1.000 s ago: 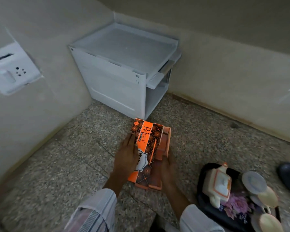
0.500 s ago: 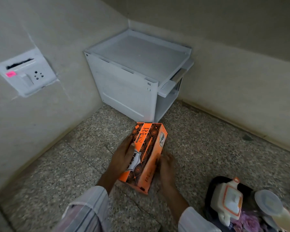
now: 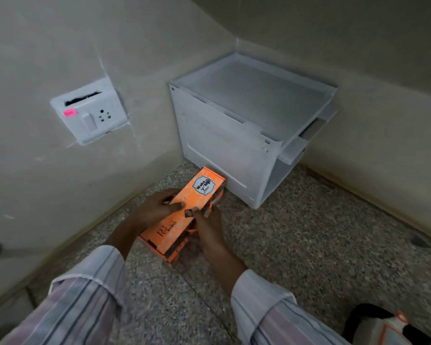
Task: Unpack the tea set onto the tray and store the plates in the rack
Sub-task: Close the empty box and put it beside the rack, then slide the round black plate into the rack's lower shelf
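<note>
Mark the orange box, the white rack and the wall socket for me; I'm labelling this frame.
orange box (image 3: 184,215): head view, on its top face.
white rack (image 3: 254,95): head view, on its flat top shelf.
wall socket (image 3: 90,115): head view, on the white plate beside the switch.

1. A white switch plate is on the left wall. It has one switch, a socket with small holes, and a little pink sticker.
2. The walls are plain and pale. They meet in the far corner.
3. The floor is speckled grey stone.
4. A small dark spot sits on the floor at the right, near the wall.
</note>
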A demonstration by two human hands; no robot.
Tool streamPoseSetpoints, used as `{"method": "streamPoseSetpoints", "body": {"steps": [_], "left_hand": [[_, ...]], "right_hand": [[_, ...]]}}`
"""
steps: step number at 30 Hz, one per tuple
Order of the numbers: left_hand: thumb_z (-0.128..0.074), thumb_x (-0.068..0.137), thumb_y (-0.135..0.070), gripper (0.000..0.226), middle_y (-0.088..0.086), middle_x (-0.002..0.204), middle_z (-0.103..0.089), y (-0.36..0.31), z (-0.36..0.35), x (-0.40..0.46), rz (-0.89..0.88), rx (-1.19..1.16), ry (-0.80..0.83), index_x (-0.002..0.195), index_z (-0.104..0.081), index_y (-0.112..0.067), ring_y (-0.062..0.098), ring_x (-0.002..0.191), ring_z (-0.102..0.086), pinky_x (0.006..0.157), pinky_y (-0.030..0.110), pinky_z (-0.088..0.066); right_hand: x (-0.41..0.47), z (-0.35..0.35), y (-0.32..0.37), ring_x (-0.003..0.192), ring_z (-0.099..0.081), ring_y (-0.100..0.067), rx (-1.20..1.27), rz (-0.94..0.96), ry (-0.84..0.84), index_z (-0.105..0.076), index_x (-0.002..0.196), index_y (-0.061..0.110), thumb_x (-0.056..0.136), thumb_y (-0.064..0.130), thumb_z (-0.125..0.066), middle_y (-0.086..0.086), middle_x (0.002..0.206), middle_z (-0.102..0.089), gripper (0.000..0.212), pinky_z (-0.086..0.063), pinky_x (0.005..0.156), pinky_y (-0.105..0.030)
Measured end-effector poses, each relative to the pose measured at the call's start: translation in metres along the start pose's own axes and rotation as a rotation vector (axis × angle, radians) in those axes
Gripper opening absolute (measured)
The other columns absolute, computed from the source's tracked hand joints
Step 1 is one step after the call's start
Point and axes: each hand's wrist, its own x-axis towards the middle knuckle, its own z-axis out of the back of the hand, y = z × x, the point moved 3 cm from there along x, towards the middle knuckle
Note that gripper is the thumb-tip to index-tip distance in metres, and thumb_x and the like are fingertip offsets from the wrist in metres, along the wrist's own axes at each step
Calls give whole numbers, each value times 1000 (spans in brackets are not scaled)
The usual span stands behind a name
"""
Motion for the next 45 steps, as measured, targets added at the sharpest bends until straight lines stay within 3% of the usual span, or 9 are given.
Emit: {"method": "streamPoseSetpoints", "body": {"steps": [4, 8, 10, 13, 24, 28, 31, 39, 45], "left_hand": [[-72, 89, -23, 48, -4, 129, -65, 14, 34, 19, -45, 25, -111, 134, -58, -25, 14, 114, -62, 99, 31, -49], [-68, 76, -34, 50, -19, 119, -66, 26, 61, 34, -55, 27, -203, 124, -58, -45, 10, 113, -63, 97, 30, -47], [-71, 81, -31, 53, -9, 124, -66, 36, 69, 42, -52, 44, -245, 132, -58, -34, 12, 114, -63, 95, 29, -46], [-70, 86, -25, 53, -4, 130, -65, 42, 77, 49, -71, 86, -306, 137, -58, -21, 14, 117, -62, 96, 29, -45], [-60, 79, -46, 66, 5, 136, -63, 48, 86, 59, -85, 172, -309, 141, -53, -21, 22, 123, -60, 107, 41, -45], [-56, 78, -39, 60, 12, 134, -62, 27, 82, 46, -205, 235, -476, 135, -58, -21, 30, 123, -57, 106, 42, -43], [-54, 81, -34, 45, 11, 117, -67, -8, 53, 35, -279, 261, -606, 122, -64, -19, 31, 108, -61, 94, 44, -49], [-53, 76, -41, 38, 3, 96, -72, -54, -87, 33, -434, 265, -345, 98, -72, -17, 27, 88, -68, 76, 37, -54], [-48, 85, -53, 44, 2, 105, -73, -116, -177, 38, -474, 307, -165, 103, -73, -22, 24, 95, -69, 83, 37, -56]], "right_hand": [[26, -47, 1, 111, -67, -28, -12, -55, -23, -50, 133, 34, 83, 38, -74, -5, 131, -66, 56, -60, 88, -53], [46, -77, 13, 109, -65, -26, 28, -45, 13, -50, 129, 33, 88, 30, -72, 0, 121, -65, 47, -59, 89, -52], [58, -90, 16, 116, -63, -25, -35, -8, 2, -53, 125, 37, 74, 44, -72, -2, 129, -65, 55, -56, 97, -54], [73, -103, 13, 124, -60, -28, -115, -22, 5, -43, 144, 36, 66, 57, -69, -4, 143, -58, 85, -56, 97, -55], [85, -113, 14, 136, -52, -31, -174, -3, 4, -34, 147, 44, 58, 71, -65, -3, 155, -47, 98, -51, 104, -56], [73, -94, 24, 130, -55, -29, -283, 31, 25, -48, 145, 22, 87, 55, -62, -8, 144, -55, 68, -48, 108, -47], [66, -51, 24, 107, -62, -27, -475, 39, -23, -62, 115, 19, 93, 42, -58, -12, 116, -62, 32, -50, 95, -39], [19, 90, 52, 125, -55, -36, -944, 140, -234, -59, 128, 11, 94, 30, -57, -17, 133, -59, 39, -45, 106, -39], [-22, 177, 97, 126, -48, -42, -1228, 218, -404, -59, 129, 12, 91, 36, -56, -18, 134, -52, 46, -47, 100, -50]]}}
